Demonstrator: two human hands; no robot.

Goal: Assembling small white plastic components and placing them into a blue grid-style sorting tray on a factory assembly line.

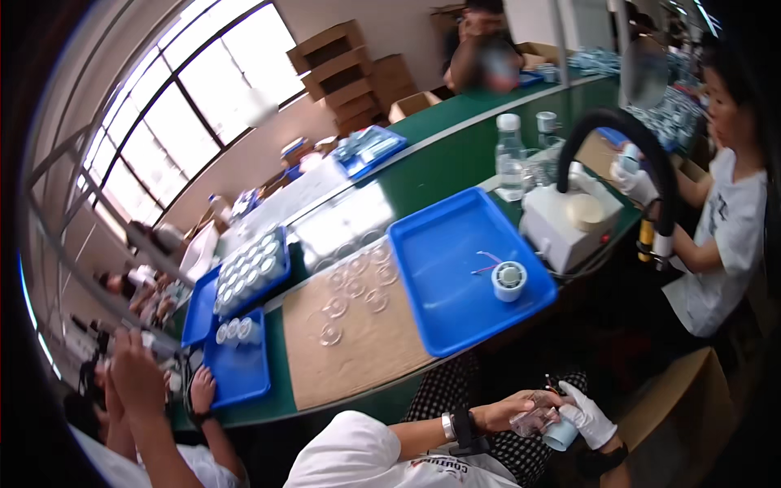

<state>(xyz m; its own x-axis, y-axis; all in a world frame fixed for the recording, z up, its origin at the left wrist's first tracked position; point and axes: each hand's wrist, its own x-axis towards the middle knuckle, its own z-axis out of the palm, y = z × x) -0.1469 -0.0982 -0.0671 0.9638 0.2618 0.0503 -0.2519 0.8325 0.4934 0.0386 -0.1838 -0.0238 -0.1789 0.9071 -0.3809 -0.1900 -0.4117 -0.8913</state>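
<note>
Low over my lap, close to the table's near edge, both hands are together. My left hand (514, 412), bare and with a white band at the wrist, is closed around a clear plastic cover (533, 421). In a white glove, my right hand (592, 416) grips a light blue cylindrical housing (560, 435) just beside the cover. Whether the two parts touch is hard to make out. A small dark tip shows above the fingers; what it belongs to is unclear.
A blue tray (455, 236) holds a round white motor unit (509, 280) with thin wires. Left of it, clear round covers (334, 307) lie on cardboard (350, 366). A white machine (561, 220) with a black hose stands right; co-workers sit both sides. An open carton (683, 398) is near my right.
</note>
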